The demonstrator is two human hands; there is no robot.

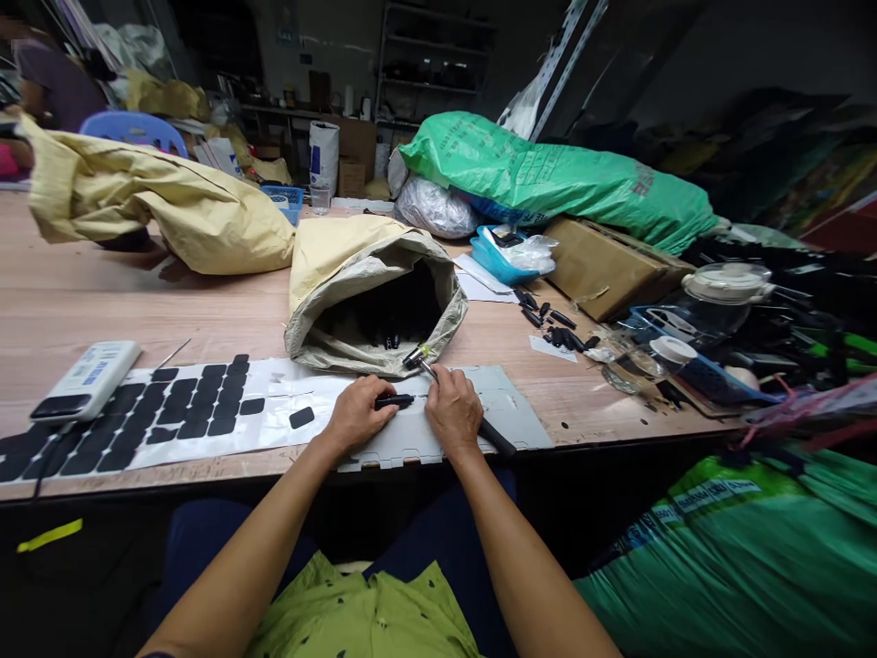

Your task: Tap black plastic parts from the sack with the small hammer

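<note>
My left hand (362, 411) pinches a small black pen-shaped part (395, 400), holding it low over a grey-white board (503, 393) at the table's front edge. Wrapped round a hammer, my right hand (453, 409) is just to the right of that part. The hammer's metal head (416, 356) points up and left, and its black handle end (497, 437) sticks out below the hand. Behind both hands lies a pale yellow woven sack (322, 251), its mouth gaping toward me, with a few shiny black pieces (392, 342) inside.
On the left, black square stickers (206, 402) cover a white sheet beside a power bank (88, 382). A second yellow sack (206, 219) lies behind. To the right are loose black parts (563, 338), a cardboard box (609, 265) and a green sack (548, 174). A person (55, 78) is at far left.
</note>
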